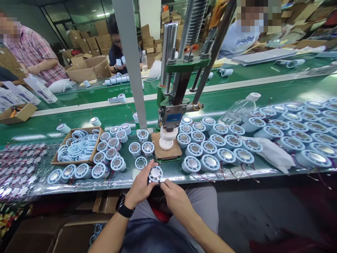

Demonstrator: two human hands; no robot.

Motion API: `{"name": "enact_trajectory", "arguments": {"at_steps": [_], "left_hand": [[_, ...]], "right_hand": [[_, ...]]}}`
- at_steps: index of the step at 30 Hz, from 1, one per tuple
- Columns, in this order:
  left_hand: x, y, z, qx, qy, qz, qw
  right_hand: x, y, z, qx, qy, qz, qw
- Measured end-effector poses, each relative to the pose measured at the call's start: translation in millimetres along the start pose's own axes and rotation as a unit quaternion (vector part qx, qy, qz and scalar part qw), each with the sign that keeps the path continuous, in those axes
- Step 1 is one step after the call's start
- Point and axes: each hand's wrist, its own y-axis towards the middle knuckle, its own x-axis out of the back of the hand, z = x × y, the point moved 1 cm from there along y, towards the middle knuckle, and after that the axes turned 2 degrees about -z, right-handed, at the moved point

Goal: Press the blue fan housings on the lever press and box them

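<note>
My left hand (140,184) is closed round a light-blue round housing (156,173) with a slotted rim and a silver disc in its top. Just below its right side, the fingertips of my right hand (175,196) are pinched together; what they grip is too small to tell. Behind my left fingers a loose slotted ring part (141,162) is on top of another housing. Straight ahead stands a hand press with a white round pressing head (166,140) above a brown pad (170,153).
Many similar housings with thin wires stand to the right (210,161) and left (118,163). A cardboard box of blue rings (98,131) sits left, beside wired silver plates (23,165). A clear bottle (240,108) lies tilted at right. People work across the green bench (100,110).
</note>
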Motion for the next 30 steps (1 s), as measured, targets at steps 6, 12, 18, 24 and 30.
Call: {"name": "enact_trajectory", "arguments": {"at_steps": [6,12,18,24,30], "left_hand": [[-2.1,-1.6,2.5,0.020,-0.010,-0.006,1.000],[-1.4,-1.8,0.6,-0.005,0.052,0.036,0.998],[2.7,2.2,-6.5,-0.021,0.157,0.058,0.986],[5.1,6.3,-12.5,-0.029,0.204,0.069,0.976],[15.4,-8.9,-7.6,-0.060,0.197,-0.025,0.978]], "right_hand": [[-8.8,2.3,-1.0,-0.034,-0.010,0.057,0.998],[1.6,16.0,9.7,-0.093,-0.019,0.180,0.979],[7.7,22.3,8.9,-0.087,-0.004,0.195,0.977],[10.7,24.4,8.9,-0.078,-0.006,0.190,0.979],[23.9,11.3,-1.4,-0.100,0.024,0.091,0.991]]}}
